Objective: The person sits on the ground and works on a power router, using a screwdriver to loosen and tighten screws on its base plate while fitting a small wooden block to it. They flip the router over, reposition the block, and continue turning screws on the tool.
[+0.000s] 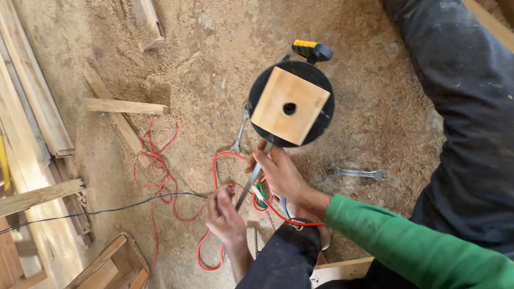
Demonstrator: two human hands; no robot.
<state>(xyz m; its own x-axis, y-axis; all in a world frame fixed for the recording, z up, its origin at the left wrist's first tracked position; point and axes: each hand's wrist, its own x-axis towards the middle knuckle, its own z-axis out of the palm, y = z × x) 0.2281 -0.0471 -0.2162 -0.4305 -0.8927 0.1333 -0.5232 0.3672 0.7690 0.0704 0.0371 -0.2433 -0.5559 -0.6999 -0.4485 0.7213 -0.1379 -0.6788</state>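
Observation:
My right hand [281, 174], in a green sleeve, grips a thin metal tool [252, 179] just below a black round disc [292, 104]. A square wooden block [289, 104] with a centre hole sits on the disc. A black and yellow handle [311, 51] sticks out behind the disc. My left hand [225, 214] is closed on the lower end of the same metal tool. Red wire [214, 171] loops on the ground around both hands, and a short green wire [261, 194] shows between them.
The sawdust-covered ground holds a spanner [356, 173] to the right and another spanner [240, 131] left of the disc. A black cable [107, 210] runs in from the left. Wooden planks [32, 107] and offcuts [126, 106] lie to the left. A dark trouser leg [466, 107] fills the right side.

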